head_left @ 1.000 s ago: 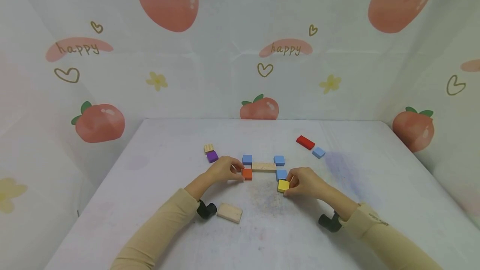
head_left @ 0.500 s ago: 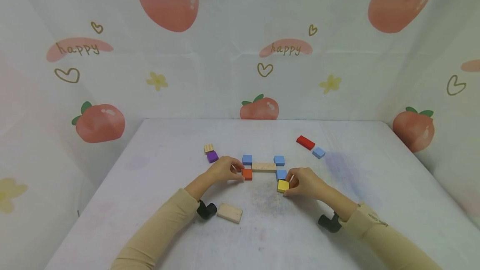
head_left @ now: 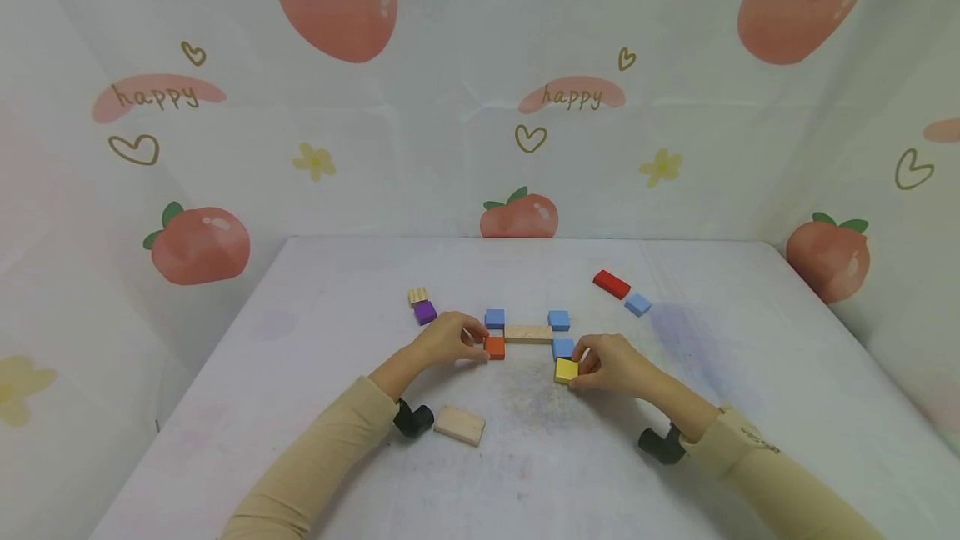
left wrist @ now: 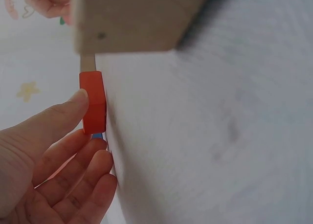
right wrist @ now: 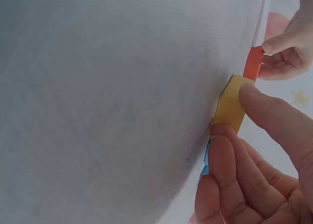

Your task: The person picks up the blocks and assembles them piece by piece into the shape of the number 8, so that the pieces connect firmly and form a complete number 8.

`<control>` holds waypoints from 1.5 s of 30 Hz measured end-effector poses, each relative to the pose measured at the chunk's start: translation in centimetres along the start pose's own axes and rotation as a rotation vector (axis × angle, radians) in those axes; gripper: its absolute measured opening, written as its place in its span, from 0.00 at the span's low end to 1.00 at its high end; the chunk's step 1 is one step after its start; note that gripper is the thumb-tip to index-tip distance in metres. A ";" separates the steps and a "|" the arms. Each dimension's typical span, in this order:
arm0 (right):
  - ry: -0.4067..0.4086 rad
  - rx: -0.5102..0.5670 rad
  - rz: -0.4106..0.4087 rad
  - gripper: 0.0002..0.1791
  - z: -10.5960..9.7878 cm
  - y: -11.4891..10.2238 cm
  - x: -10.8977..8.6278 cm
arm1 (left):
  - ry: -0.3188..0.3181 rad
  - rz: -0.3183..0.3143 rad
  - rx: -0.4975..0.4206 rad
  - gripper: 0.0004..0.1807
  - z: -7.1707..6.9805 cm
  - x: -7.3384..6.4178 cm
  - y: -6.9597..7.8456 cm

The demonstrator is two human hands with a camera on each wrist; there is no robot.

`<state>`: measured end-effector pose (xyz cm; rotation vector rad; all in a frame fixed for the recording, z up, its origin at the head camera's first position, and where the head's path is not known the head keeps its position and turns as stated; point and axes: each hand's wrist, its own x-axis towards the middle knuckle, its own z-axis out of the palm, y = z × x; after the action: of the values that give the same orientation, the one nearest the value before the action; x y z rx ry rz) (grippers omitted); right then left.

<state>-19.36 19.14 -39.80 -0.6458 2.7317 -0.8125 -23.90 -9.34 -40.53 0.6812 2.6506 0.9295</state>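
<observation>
In the head view my left hand (head_left: 450, 338) holds an orange block (head_left: 494, 347) at its left side. The left wrist view shows the thumb on the orange block (left wrist: 93, 101) and a fingertip at its lower end. My right hand (head_left: 611, 365) pinches a yellow block (head_left: 566, 371) between thumb and fingers, close by a blue block (head_left: 563, 348). A long plain wooden block (head_left: 528, 334) lies between the orange and blue blocks, slightly farther back. Two more blue blocks, one left (head_left: 495, 318) and one right (head_left: 558, 320), sit at its far corners.
A plain wooden block (head_left: 460, 425) lies near the left wrist's black camera (head_left: 414, 419). Behind the left hand are a purple block (head_left: 425, 312) and a ridged wooden piece (head_left: 417, 297). A red block (head_left: 612, 283) and a blue block (head_left: 637, 304) lie back right.
</observation>
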 end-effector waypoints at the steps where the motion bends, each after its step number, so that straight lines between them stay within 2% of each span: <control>1: 0.000 0.001 0.000 0.15 0.0 0.0 0.0 | -0.001 -0.002 -0.001 0.17 0.0 0.0 0.0; 19: -0.010 0.005 0.034 0.15 -0.1 -0.4 0.0 | 0.002 0.024 0.016 0.18 -0.1 -0.1 0.0; 35: -0.007 0.003 0.050 0.15 0.0 -0.1 0.0 | 0.001 -0.004 0.000 0.18 0.0 -0.1 0.0; 40: -0.008 0.000 0.040 0.16 0.0 -0.1 0.1 | -0.005 0.017 -0.006 0.19 -0.4 -0.2 -0.2; 45: -0.010 0.012 0.041 0.16 0.0 -0.1 0.0 | 0.035 0.010 -0.011 0.20 -1.5 -0.6 -0.7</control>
<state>-19.34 19.04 -39.69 -0.5880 2.7201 -0.8129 -24.21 -10.88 -39.84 0.6823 2.6724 0.9669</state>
